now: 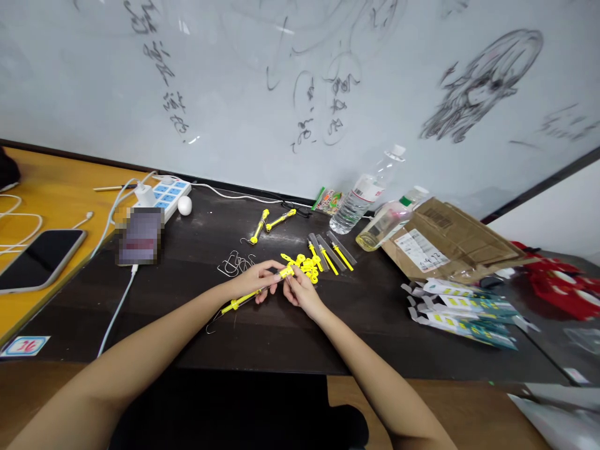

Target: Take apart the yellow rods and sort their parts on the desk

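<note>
My left hand (pixel 255 279) is closed round a thin yellow tool (pixel 240 302) whose shaft slants down to the left and ends in a wire hook. My right hand (pixel 300 289) pinches the tool's upper yellow end (pixel 287 272), fingers pressed together. Both hands meet over the dark table (pixel 197 312). Just beyond them lies a pile of small yellow parts (pixel 307 266). Loose metal wire hooks (pixel 234 263) lie to the left of my left hand.
Two finished yellow tools (pixel 272 222) lie farther back. Clear sleeves with yellow pieces (pixel 332 250), two plastic bottles (pixel 363 197), a cardboard parcel (pixel 450 240), printed packets (pixel 464 309), a power strip (pixel 164 195), two phones (pixel 40 257) and white cables surround the spot.
</note>
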`<action>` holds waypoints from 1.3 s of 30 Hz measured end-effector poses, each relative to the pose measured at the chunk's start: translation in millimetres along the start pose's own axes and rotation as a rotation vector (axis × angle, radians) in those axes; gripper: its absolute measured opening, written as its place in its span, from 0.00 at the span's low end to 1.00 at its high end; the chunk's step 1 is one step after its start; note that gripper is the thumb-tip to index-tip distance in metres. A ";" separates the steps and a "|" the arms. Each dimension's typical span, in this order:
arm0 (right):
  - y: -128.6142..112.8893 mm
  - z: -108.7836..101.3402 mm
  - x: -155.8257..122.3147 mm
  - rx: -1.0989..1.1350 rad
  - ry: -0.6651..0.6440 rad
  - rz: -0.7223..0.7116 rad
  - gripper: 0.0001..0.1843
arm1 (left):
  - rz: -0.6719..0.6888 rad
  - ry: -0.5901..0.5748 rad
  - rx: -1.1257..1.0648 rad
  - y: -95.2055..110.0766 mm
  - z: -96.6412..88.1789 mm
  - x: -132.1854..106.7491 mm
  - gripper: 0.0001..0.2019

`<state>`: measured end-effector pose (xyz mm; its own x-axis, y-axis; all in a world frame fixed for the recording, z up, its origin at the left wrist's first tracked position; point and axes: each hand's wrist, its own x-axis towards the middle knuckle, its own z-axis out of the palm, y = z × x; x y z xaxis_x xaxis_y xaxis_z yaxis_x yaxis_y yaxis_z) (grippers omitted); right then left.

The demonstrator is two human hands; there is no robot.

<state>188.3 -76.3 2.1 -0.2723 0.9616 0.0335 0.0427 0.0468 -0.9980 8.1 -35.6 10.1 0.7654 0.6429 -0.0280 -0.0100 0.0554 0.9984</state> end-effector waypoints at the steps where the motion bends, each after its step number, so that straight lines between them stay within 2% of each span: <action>1: 0.3 -0.5 0.2 0.000 -0.001 -0.006 0.14 | 0.000 0.002 0.020 0.9 -1.0 -0.4 0.24; 10: 0.5 0.8 0.0 -0.016 0.014 -0.032 0.22 | -0.051 -0.026 0.131 8.1 -4.0 -5.3 0.22; 17: 0.0 1.9 0.1 0.036 0.028 -0.010 0.18 | -0.048 0.056 0.335 13.1 8.0 -9.2 0.20; 23: -4.8 7.0 -0.1 0.169 0.068 0.041 0.17 | 0.125 0.114 0.620 20.8 12.5 -12.2 0.15; 26: -9.3 9.7 -1.7 0.219 0.083 0.064 0.17 | 0.187 0.114 0.695 22.5 14.0 -12.5 0.14; 32: -12.9 9.2 -4.2 0.249 0.095 0.148 0.19 | 0.138 0.148 0.744 19.7 16.2 -13.3 0.14; 39: -12.1 6.1 -1.6 0.239 0.048 0.130 0.18 | 0.109 0.163 0.878 23.9 12.9 -13.0 0.16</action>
<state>182.3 -80.1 13.8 -0.2333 0.9673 -0.0992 -0.1556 -0.1379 -0.9781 6.2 -52.4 34.9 0.6878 0.7143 0.1293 0.4691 -0.5733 0.6718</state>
